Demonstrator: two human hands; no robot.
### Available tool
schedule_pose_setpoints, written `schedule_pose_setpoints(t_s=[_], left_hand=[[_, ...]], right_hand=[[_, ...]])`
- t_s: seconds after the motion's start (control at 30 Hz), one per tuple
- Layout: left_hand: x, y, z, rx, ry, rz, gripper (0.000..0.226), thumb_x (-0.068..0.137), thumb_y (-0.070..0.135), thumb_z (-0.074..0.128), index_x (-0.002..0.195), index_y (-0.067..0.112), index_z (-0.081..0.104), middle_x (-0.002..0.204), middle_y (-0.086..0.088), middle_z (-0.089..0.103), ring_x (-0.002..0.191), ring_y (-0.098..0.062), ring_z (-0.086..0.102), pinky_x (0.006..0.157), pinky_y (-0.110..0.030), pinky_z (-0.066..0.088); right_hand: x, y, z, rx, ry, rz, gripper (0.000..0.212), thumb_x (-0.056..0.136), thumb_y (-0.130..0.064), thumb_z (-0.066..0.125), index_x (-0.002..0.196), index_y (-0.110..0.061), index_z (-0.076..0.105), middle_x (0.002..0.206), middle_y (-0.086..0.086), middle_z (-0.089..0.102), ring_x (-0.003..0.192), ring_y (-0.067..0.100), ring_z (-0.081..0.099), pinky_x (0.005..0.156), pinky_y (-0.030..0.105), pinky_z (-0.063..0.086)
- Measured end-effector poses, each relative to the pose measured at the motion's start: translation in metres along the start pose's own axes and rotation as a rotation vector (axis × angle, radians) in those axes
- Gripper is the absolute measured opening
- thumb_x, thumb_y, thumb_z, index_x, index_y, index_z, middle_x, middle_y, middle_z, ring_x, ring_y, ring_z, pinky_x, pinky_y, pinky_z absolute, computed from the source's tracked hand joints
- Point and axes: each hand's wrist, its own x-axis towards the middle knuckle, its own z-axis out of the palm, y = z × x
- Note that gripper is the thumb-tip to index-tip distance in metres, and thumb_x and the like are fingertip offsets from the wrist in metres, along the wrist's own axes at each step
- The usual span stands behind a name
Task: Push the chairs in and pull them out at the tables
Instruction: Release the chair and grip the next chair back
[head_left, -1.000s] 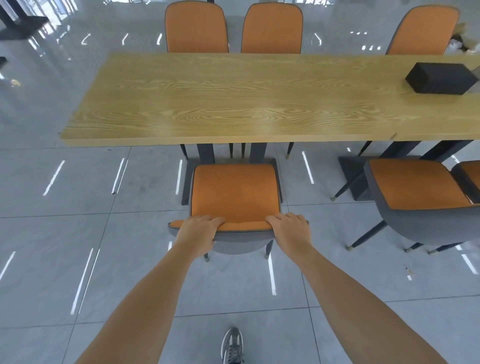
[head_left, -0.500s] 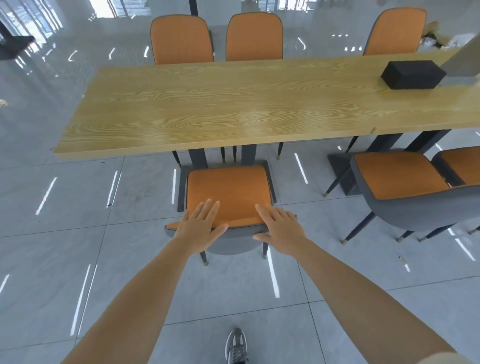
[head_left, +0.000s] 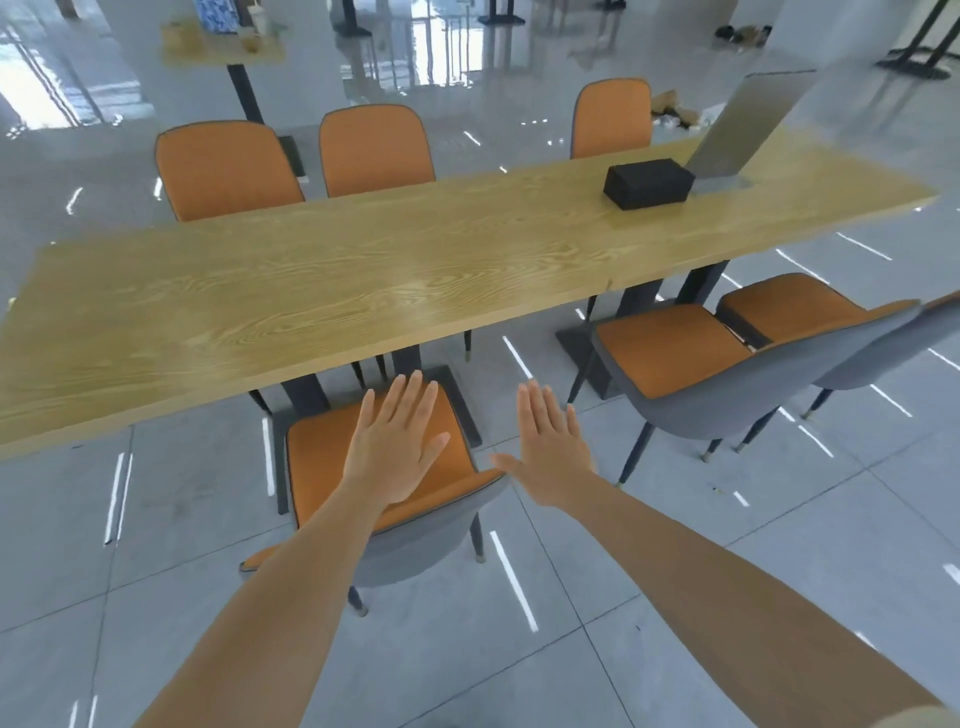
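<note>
An orange chair with a grey back (head_left: 322, 457) stands below me, its seat partly under the long wooden table (head_left: 311, 291). My left hand (head_left: 397, 447) hovers flat over the chair's backrest and seat, fingers straight and spread. My right hand (head_left: 550, 449) is flat too, to the right of that chair, over the floor, holding nothing. Two more orange chairs stand at the right, the nearer one (head_left: 685, 358) and the farther one (head_left: 800, 312), both pulled out from the table with their grey backs toward me.
Three orange chairs (head_left: 228, 171) line the table's far side. A black box (head_left: 649, 184) and an open laptop (head_left: 748, 124) sit on the table's right end. A small table (head_left: 223, 47) with cups stands at the back left. Glossy grey tiles cover the floor.
Both hands let go of the chair's backrest, opened flat and lifted off it. The view swung right and up, so the right hand now lies beside the chair.
</note>
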Motion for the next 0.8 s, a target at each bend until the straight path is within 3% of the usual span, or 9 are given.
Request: schedule_pose_setpoints(t_s=[0.1, 0.27, 0.33, 0.4, 0.47, 0.57, 0.67, 0.8], left_hand=[[0.021, 0.018, -0.004, 0.021, 0.048, 0.09, 0.064, 0.097, 0.05, 0.006, 0.148, 0.018, -0.013, 0.16, -0.005, -0.012, 0.148, -0.022, -0.01, 0.119, -0.042, -0.006], [0.061, 0.056, -0.001, 0.011, 0.098, 0.224, 0.09, 0.059, 0.062, -0.047, 0.136, 0.021, -0.026, 0.15, 0.0, -0.026, 0.142, -0.019, -0.022, 0.111, -0.039, -0.014], [0.075, 0.074, -0.001, -0.016, 0.114, 0.253, 0.091, 0.065, 0.064, -0.04, 0.142, 0.019, -0.021, 0.155, -0.002, -0.019, 0.142, -0.02, -0.02, 0.113, -0.041, -0.012], [0.089, 0.1, -0.002, -0.026, 0.121, 0.3, 0.088, 0.074, 0.06, -0.027, 0.148, 0.015, -0.009, 0.16, -0.006, -0.007, 0.148, -0.025, -0.006, 0.118, -0.044, -0.003], [0.098, 0.128, -0.006, -0.029, 0.12, 0.341, 0.098, 0.075, 0.063, -0.032, 0.151, 0.013, 0.004, 0.16, -0.009, 0.003, 0.148, -0.028, 0.007, 0.118, -0.048, 0.006], [0.118, 0.178, -0.014, -0.017, 0.05, 0.394, 0.111, 0.065, 0.063, -0.042, 0.151, 0.013, 0.007, 0.159, -0.008, 0.003, 0.148, -0.028, 0.009, 0.118, -0.049, 0.01], [0.138, 0.232, -0.017, 0.023, 0.109, 0.414, 0.083, 0.096, 0.05, -0.01, 0.134, 0.007, 0.051, 0.139, -0.014, 0.053, 0.124, -0.03, 0.055, 0.096, -0.051, 0.046], [0.166, 0.312, -0.023, 0.001, 0.13, 0.441, 0.076, 0.099, 0.046, -0.002, 0.125, 0.009, 0.06, 0.129, -0.011, 0.062, 0.115, -0.027, 0.063, 0.086, -0.048, 0.053]], right_hand=[[-0.005, 0.02, -0.01, 0.004, 0.031, 0.069, 0.084, 0.096, -0.054, 0.026, 0.143, -0.007, -0.025, 0.155, 0.01, -0.025, 0.144, 0.026, -0.021, 0.119, 0.043, -0.008], [-0.015, 0.06, -0.02, 0.047, 0.068, 0.192, 0.078, 0.098, -0.051, 0.023, 0.144, -0.008, -0.023, 0.156, 0.009, -0.025, 0.144, 0.025, -0.021, 0.119, 0.043, -0.009], [-0.019, 0.075, -0.021, 0.065, 0.075, 0.236, 0.077, 0.098, -0.051, 0.022, 0.144, -0.01, -0.023, 0.156, 0.008, -0.025, 0.144, 0.024, -0.022, 0.118, 0.043, -0.011], [-0.026, 0.097, -0.021, 0.083, 0.082, 0.294, 0.076, 0.098, -0.051, 0.022, 0.144, -0.011, -0.024, 0.155, 0.007, -0.026, 0.144, 0.024, -0.022, 0.118, 0.043, -0.011], [-0.035, 0.119, -0.022, 0.092, 0.084, 0.336, 0.076, 0.097, -0.052, 0.021, 0.143, -0.011, -0.025, 0.155, 0.006, -0.028, 0.144, 0.025, -0.023, 0.118, 0.042, -0.011], [-0.053, 0.166, -0.024, 0.095, 0.101, 0.405, 0.076, 0.098, -0.051, 0.021, 0.143, -0.011, -0.026, 0.155, 0.006, -0.027, 0.144, 0.024, -0.022, 0.118, 0.042, -0.011], [-0.068, 0.219, -0.032, 0.094, 0.131, 0.445, 0.076, 0.098, -0.05, 0.022, 0.143, -0.011, -0.025, 0.155, 0.007, -0.026, 0.145, 0.025, -0.021, 0.118, 0.042, -0.01], [-0.085, 0.297, -0.05, 0.078, 0.176, 0.468, 0.076, 0.098, -0.052, 0.02, 0.143, -0.011, -0.026, 0.155, 0.007, -0.027, 0.144, 0.025, -0.022, 0.118, 0.042, -0.01]])
